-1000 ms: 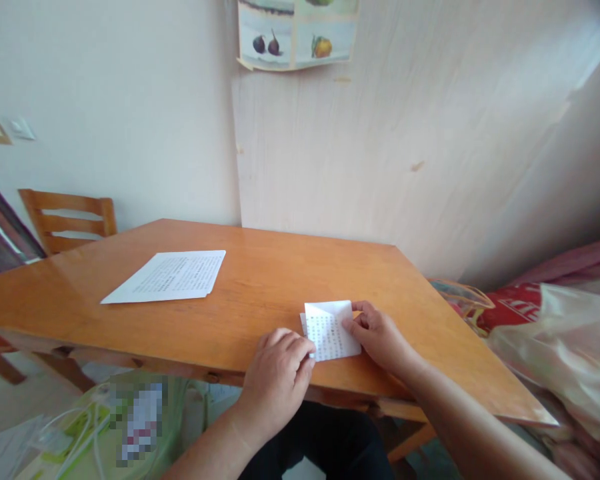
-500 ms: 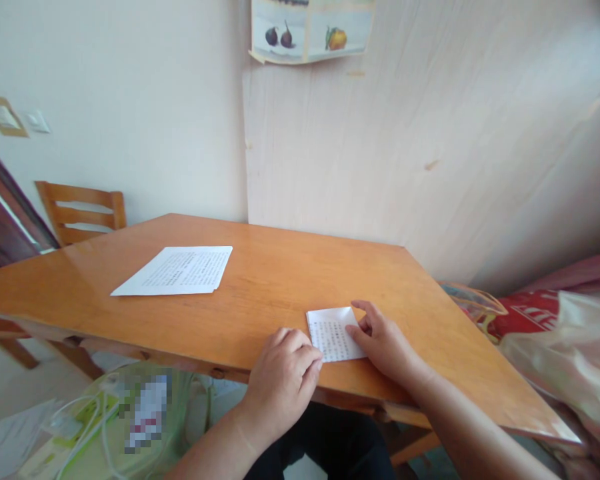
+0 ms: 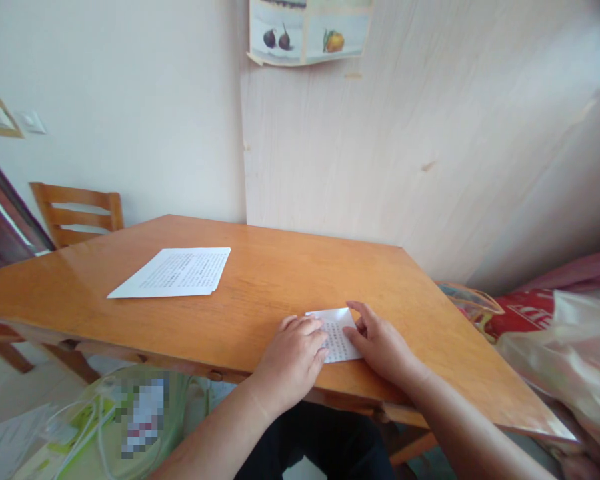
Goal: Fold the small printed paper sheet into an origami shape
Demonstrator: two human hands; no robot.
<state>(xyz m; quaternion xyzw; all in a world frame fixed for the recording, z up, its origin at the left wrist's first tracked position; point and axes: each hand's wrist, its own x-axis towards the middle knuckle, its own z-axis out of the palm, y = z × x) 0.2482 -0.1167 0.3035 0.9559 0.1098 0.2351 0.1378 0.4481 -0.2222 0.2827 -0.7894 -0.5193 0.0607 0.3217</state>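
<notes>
A small folded sheet of printed paper (image 3: 341, 337) lies on the wooden table (image 3: 260, 287) near its front edge, straight ahead of me. My left hand (image 3: 297, 353) rests palm down over the paper's left side, fingers stretched out and covering that edge. At the right side, my right hand (image 3: 380, 340) holds the paper with its thumb on top and its index fingertip by the far right corner. The other right fingers are curled and partly hidden behind the thumb. Printed lines show on the part of the paper between both hands.
A larger stack of printed sheets (image 3: 175, 272) lies on the table's left part. A wooden chair (image 3: 83, 207) stands behind the far left end. Plastic bags (image 3: 555, 340) are heaped beyond the right edge. Below the front edge at left sits a greenish bag with cables (image 3: 95, 427).
My left hand has slid forward and slightly right, onto the paper's left part, and its fingers have flattened. My right hand stays at the right edge. The view has shifted slightly.
</notes>
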